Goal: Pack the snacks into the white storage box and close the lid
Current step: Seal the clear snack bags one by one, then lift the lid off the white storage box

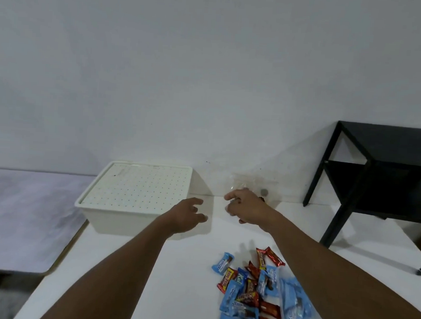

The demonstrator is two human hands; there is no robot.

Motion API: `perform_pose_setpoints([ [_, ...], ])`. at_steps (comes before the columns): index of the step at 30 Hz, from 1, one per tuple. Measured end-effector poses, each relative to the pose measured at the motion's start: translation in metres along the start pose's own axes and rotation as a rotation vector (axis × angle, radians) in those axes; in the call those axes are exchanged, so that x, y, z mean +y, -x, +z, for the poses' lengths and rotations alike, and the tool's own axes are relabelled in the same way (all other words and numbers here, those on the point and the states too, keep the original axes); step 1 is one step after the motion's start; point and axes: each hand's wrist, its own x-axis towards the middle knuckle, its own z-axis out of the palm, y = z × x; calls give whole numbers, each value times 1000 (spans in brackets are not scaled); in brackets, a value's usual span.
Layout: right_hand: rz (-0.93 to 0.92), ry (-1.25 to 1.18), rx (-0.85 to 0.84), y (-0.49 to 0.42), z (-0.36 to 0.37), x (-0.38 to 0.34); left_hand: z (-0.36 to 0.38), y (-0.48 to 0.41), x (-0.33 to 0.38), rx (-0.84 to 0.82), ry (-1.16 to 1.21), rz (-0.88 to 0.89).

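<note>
Both hands out over the white table, snacks piled up close, box lid on.

Black side table (pixel 386 167) stands off to the right by the wall, and a clear plastic bag (pixel 248 185) sits against the wall just behind the right hand (pixel 247 208). The snacks (pixel 253 290), blue and red wrappers, lie heaped on the white table (pixel 185 268) under the right forearm. The white storage box (pixel 130 203) sits at the far left with its dotted lid (pixel 138 187) on. Left hand (pixel 187 213) reaches beside the box's right end, fingers spread, holding nothing. Right hand's fingers are curled; can't tell if they're gripping the bag.
</note>
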Motion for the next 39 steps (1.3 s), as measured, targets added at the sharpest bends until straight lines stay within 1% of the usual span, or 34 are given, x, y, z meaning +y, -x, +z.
perform_pose_setpoints([
  [6, -44, 0, -45, -3, 22, -14, -20, 29, -21, 65, 9, -25],
  [13, -89, 50, -82, -19, 49, -36, -56, 31, -46, 122, 60, -66],
  [18, -114, 50, -42, -55, 71, -52, -88, 15, -66, 154, 51, -64],
  [26, -127, 113, 102, -126, 129, -56, -152, -28, -121, 265, -21, -76],
  [29, -101, 152, 155, -156, 151, -48, -171, -46, -147, 292, -93, -69],
  [33, -12, 208, 207, -190, 180, -21, -190, -72, -186, 347, -199, -70],
  [37, 98, 208, 246, -198, 205, 4, -199, -94, -229, 351, -397, -186],
  [39, 108, 199, 245, -200, 216, 14, -202, -100, -247, 354, -452, -226],
])
